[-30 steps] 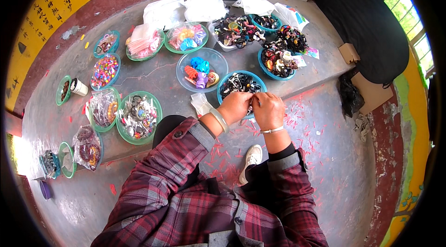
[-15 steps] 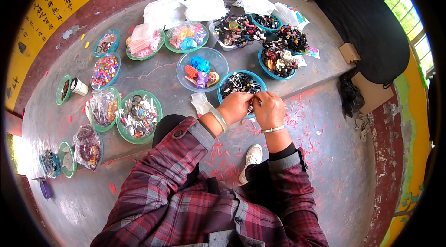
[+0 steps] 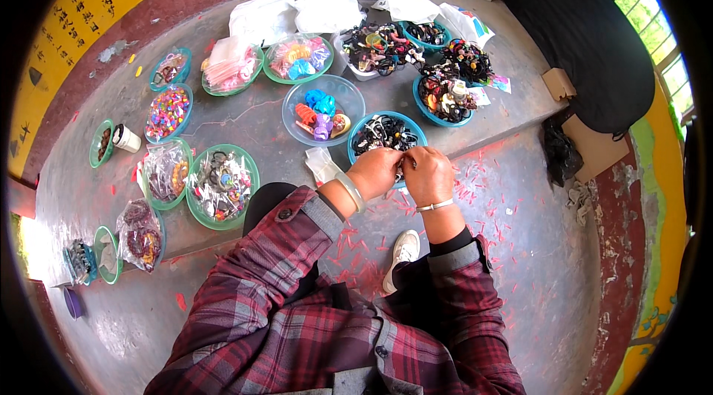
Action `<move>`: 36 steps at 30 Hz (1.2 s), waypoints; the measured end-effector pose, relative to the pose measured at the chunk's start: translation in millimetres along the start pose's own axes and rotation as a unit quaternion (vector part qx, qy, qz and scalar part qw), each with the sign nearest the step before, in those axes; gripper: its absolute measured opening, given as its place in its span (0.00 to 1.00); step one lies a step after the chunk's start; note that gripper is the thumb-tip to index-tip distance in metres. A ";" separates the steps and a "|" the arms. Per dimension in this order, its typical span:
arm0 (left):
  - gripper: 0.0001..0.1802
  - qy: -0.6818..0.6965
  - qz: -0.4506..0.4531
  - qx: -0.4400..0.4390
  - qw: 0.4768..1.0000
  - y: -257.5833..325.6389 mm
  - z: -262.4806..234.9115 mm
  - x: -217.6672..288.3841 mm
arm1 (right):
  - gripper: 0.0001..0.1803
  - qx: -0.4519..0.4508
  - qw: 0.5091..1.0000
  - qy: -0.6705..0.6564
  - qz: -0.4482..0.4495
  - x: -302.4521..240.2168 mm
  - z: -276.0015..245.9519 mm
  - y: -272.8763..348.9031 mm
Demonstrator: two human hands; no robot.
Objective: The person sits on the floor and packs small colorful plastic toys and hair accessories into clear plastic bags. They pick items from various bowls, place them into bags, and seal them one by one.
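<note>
Over the near rim of a blue bowl, my left hand and my right hand meet with their fingertips almost touching. The fingers of both are closed in a pinch. What they pinch is too small and too hidden to make out. Behind them the bowl holds a tangle of black and white bands that look like hair ties. A light-coloured bangle circles my left wrist, and a thin pale bracelet is on my right.
Beside the blue bowl stands a clear basin with blue, orange and purple pieces. Bowls of beads and hair accessories spread across the raised grey platform, whose edge runs behind my hands. Red scraps litter the lower floor around my shoe.
My right hand has shifted very slightly to the left. Both hands stay pinched together over the blue bowl's near rim; the bowls around have not moved.
</note>
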State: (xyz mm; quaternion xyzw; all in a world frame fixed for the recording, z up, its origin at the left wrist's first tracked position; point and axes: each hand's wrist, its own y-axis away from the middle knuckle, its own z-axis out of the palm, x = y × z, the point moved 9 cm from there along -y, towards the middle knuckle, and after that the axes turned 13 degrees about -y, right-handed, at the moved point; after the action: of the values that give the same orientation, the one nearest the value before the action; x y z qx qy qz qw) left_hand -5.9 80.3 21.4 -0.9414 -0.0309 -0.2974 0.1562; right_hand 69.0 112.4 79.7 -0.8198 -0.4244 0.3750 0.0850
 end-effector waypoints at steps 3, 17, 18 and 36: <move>0.10 0.007 0.001 0.007 1.000 0.1 -1.6 1.8 | 0.03 0.008 1.000 -0.009 0.003 2.3 -0.8 -0.3; 0.12 0.328 -0.117 -0.014 0.937 -0.1 13.5 -32.0 | 0.04 -0.003 0.860 -0.422 0.287 56.8 16.7 4.4; 0.12 0.383 -0.136 -0.024 0.913 0.1 14.2 -29.9 | 0.04 0.000 0.848 -0.444 0.288 60.6 18.3 5.0; 0.08 0.041 -0.009 0.123 0.991 2.6 -34.4 5.8 | 0.08 -0.012 0.927 -0.310 0.211 39.6 6.4 0.0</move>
State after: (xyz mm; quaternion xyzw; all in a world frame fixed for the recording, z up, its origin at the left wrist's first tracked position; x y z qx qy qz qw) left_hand -19.7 66.9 50.6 -0.9015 -0.0695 -0.3313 0.2695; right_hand 78.9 141.3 53.7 -0.7342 -0.2509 0.6146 -0.1423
